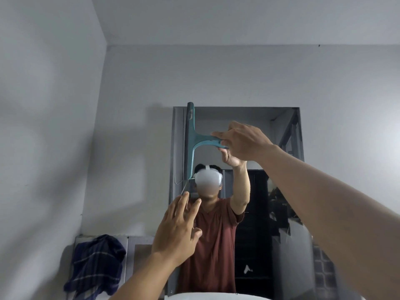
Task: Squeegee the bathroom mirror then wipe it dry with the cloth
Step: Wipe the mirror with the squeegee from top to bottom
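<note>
Right hand [244, 141]: raised high, fingers pinched round the squeegee's handle end.
Squeegee [191, 139]: teal, blade upright along the mirror's left edge, top end poking just past the upper frame, handle running out rightwards.
Left hand [177, 232]: lower down, fingers spread and loose, gripping nothing, tips at the mirror's left edge.
Mirror [259, 118]: on the grey wall, reflecting a person in a rust-red shirt.
Cloth [97, 263]: dark blue checked, draped over a ledge to the mirror's lower left, well apart from both hands.
</note>
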A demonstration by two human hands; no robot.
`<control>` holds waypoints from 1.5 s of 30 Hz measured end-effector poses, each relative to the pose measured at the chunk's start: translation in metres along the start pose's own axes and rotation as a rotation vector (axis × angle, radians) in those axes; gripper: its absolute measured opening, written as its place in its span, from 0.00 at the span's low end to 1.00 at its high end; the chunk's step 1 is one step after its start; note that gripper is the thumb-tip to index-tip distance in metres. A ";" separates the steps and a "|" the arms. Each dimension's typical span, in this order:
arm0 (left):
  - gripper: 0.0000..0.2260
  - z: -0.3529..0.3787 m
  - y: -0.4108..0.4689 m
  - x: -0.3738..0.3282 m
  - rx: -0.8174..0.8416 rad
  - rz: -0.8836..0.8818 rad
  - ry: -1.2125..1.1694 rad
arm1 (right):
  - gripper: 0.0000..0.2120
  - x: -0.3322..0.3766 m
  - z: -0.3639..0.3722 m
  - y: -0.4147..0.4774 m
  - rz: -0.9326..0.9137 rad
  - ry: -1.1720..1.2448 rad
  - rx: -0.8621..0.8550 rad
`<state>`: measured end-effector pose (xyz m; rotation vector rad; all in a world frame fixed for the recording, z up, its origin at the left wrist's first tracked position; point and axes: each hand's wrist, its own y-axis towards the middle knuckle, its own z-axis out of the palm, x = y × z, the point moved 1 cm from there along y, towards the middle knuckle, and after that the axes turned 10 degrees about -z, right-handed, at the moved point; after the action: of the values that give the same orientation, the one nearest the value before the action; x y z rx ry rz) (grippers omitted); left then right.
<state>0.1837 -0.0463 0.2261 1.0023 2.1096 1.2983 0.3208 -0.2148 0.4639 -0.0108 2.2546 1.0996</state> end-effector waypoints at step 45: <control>0.42 -0.058 0.058 0.012 0.036 0.051 0.074 | 0.21 -0.058 0.001 -0.129 0.405 0.016 -0.016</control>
<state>0.1552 -0.0524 0.3032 1.0445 2.1825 1.3457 0.4024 -0.3123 0.4028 0.4497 2.3212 1.3244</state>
